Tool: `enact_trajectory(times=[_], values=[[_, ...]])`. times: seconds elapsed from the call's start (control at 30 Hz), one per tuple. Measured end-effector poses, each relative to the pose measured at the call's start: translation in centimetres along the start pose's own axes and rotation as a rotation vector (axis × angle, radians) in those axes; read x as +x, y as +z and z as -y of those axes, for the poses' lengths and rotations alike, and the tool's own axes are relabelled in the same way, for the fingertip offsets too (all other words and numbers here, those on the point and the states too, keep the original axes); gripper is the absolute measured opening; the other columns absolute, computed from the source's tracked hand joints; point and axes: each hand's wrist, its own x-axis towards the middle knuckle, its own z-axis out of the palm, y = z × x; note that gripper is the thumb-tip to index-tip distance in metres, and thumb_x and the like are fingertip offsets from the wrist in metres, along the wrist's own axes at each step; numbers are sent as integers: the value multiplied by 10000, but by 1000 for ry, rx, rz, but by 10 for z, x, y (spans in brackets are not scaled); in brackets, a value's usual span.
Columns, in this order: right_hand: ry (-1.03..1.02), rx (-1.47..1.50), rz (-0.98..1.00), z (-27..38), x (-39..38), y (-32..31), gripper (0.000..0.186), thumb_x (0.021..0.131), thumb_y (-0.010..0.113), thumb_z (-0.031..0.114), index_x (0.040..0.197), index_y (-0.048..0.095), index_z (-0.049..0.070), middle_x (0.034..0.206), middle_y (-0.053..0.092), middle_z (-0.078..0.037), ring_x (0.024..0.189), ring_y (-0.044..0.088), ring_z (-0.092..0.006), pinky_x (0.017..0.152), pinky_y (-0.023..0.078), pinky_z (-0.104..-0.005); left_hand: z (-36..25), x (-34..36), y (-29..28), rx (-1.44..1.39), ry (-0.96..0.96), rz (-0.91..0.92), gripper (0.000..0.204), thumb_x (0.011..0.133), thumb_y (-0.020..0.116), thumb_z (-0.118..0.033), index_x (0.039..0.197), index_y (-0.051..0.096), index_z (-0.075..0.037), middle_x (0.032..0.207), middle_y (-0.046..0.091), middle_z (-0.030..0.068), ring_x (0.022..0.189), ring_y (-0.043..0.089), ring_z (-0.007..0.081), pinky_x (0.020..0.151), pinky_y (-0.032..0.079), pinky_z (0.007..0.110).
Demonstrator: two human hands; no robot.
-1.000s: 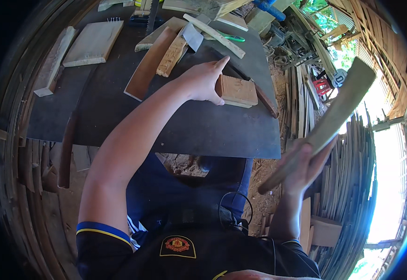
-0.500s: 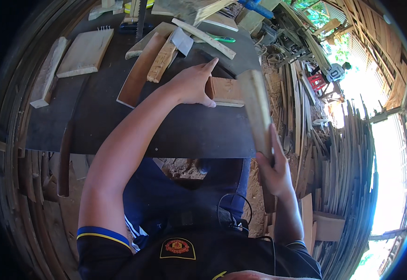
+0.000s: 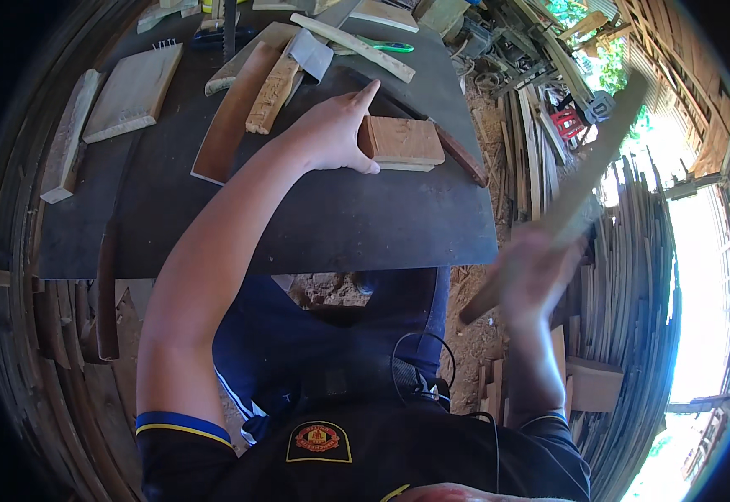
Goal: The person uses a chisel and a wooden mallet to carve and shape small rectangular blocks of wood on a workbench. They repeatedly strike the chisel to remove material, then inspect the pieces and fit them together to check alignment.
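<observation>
My left hand (image 3: 336, 134) grips the left end of a small wooden block (image 3: 405, 140), its thumb on the near side and fingers behind. The block looks like stacked pieces and lies on the dark tabletop (image 3: 340, 226). Out beyond the table's right edge, my right hand (image 3: 541, 263) is closed round the handle of a wooden club (image 3: 595, 171). Motion blurs both hand and club; the club's wide end is raised, pointing up and away. Just right of the block lies a brown-handled blade (image 3: 461, 155), partly hidden behind it.
A hatchet-like tool (image 3: 311, 54), a brown board (image 3: 235, 117) and a wood strip (image 3: 357, 48) lie beyond my left hand. At left are a board with nails (image 3: 135, 92), a wood bar (image 3: 72, 138) and another handle (image 3: 107, 293) over the edge. Planks (image 3: 633, 268) stand at right; someone sits far off.
My right hand has swung the club up and right, away from the block. The left hand keeps its grip, and the table has shifted slightly in view.
</observation>
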Motion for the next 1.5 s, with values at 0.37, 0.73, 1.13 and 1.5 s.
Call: enact_trajectory(times=[0.37,0.73,1.13,1.5], values=[[176,-117,373,-3,-19,12,641,1007,640,277,1462,380,-92,963,695,-335,908,715,-491,808,550,-499,5,-1,-1,21,26,-48,1284,656,933,-297,1633,158,6,1324,613,197,1229,603,349,1089,465,392],[-125,106,-64,29,8,-37,313,1073,535,284,1167,565,-12,711,586,-41,488,576,-118,427,457,-257,3,-2,-2,7,4,-25,1262,677,924,-279,1641,154,-14,1333,610,211,1232,609,347,1102,468,395],[90,-207,458,-1,-17,2,396,980,694,244,1141,488,-53,766,648,-240,754,721,-392,645,525,-456,0,4,-7,-2,3,-21,1280,658,934,-279,1639,156,-9,1313,622,209,1261,590,346,1110,455,403],[-103,307,-93,33,-8,-47,253,1013,626,174,1133,542,-31,778,623,-101,570,628,-146,476,463,-255,-4,-2,-6,10,-54,10,1278,685,928,-296,1651,130,-42,1296,627,164,1243,592,318,1139,449,406]])
